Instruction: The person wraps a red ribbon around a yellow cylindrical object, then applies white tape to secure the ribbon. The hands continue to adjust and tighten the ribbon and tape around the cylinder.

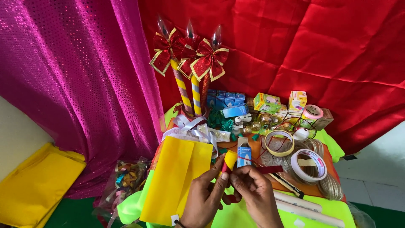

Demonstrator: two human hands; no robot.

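- Left hand (205, 195) pinching a small yellow and red piece (228, 161) at its fingertips, low over the desk (325, 139).
- Right hand (253, 190) closed on a thin red wire (253, 162) beside it.
- Best kept taut, close together, clear of the yellow paper bag (177, 181) and tape rolls (310, 164).

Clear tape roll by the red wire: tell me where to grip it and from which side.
Grip the clear tape roll across its rim, coming from above: it lies flat, open core upward, so one finger can hook inside the core and the thumb press the outer wall. Its near-right side looks least crowded.
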